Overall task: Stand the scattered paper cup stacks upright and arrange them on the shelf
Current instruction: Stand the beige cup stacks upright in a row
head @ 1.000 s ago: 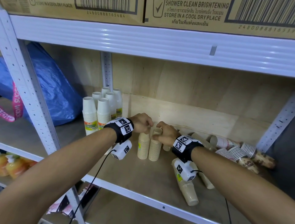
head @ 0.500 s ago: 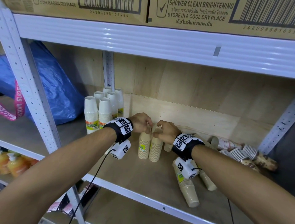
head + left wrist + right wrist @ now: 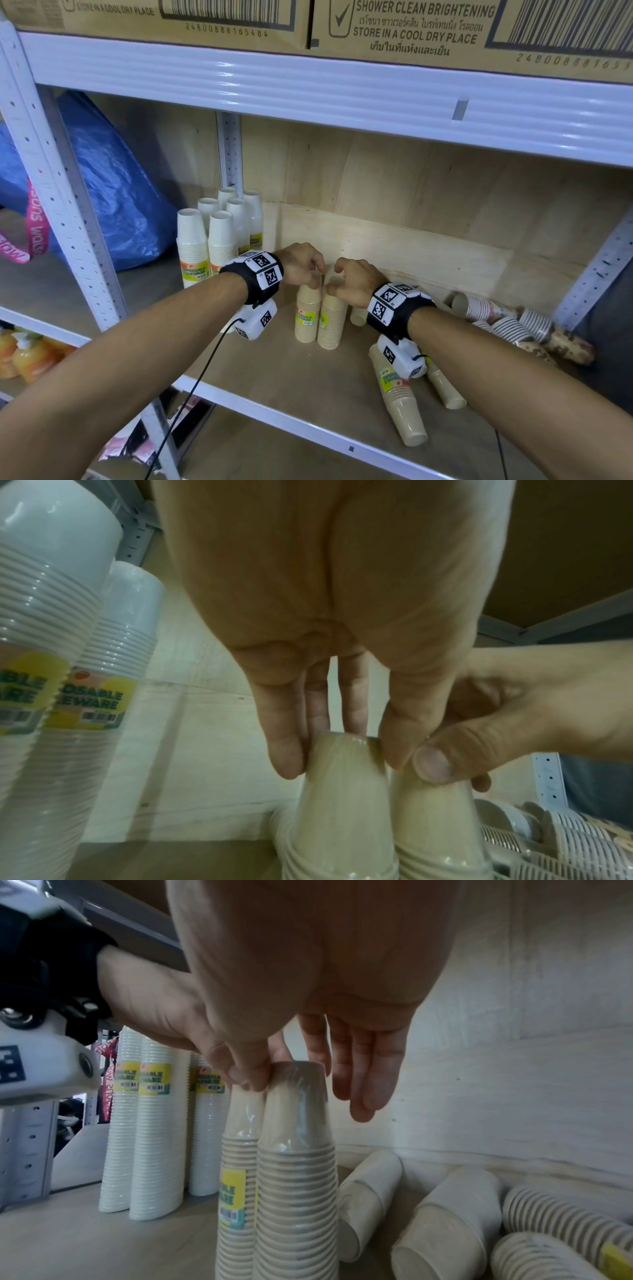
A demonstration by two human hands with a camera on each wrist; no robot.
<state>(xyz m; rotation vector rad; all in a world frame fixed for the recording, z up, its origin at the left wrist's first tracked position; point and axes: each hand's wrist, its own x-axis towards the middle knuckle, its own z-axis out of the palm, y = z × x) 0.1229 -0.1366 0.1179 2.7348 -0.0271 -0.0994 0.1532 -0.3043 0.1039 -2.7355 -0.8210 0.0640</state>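
Beside the white cup stacks [image 3: 205, 246], each hand pinches a brown stack's top in its fingers, steadying both upright: left hand [image 3: 301, 263] on the left brown stack [image 3: 307, 315], right hand [image 3: 356, 282] on the right brown stack [image 3: 331, 320].

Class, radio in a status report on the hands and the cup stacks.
Left hand and right hand each grip one upright tan stack top. White stacks standing at left. Several stacks lying down at right.
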